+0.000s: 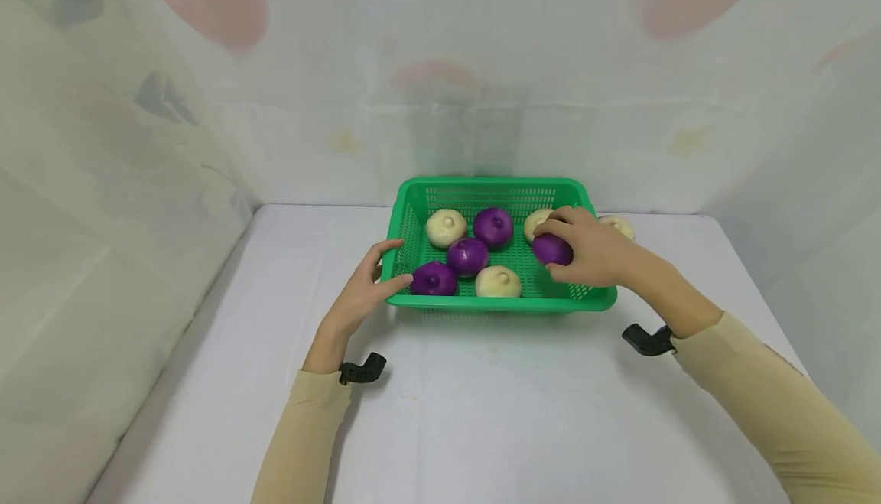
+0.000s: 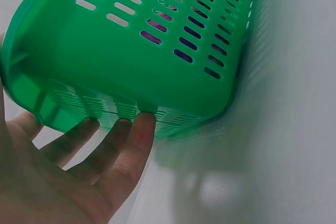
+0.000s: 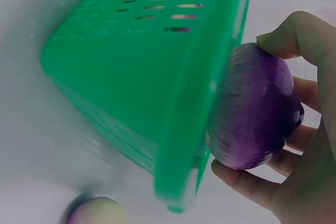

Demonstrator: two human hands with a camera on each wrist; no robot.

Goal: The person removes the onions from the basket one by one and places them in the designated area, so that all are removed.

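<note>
A green plastic basket [image 1: 495, 304] holds several purple onions [image 1: 492, 227] and pale, cream-coloured bulbs [image 1: 499, 282] that look like white onions. My left hand [image 1: 363, 290] grips its left end near the front corner, thumb at the rim; in the left wrist view the fingertips [image 2: 142, 124] touch the outer wall. Over the basket's right end, my right hand [image 1: 585, 248] holds a purple onion [image 3: 254, 108] between thumb and curled fingers, at rim height. One pale bulb [image 1: 540, 222] lies behind it, partly hidden by that hand.
Outside the basket, another pale bulb [image 1: 617, 226] rests on the white-covered table [image 1: 482, 412] at the back right, partly behind my right hand; its side shows a purple tint in the right wrist view. Patterned sheets [image 1: 310, 129] hang behind and at both sides.
</note>
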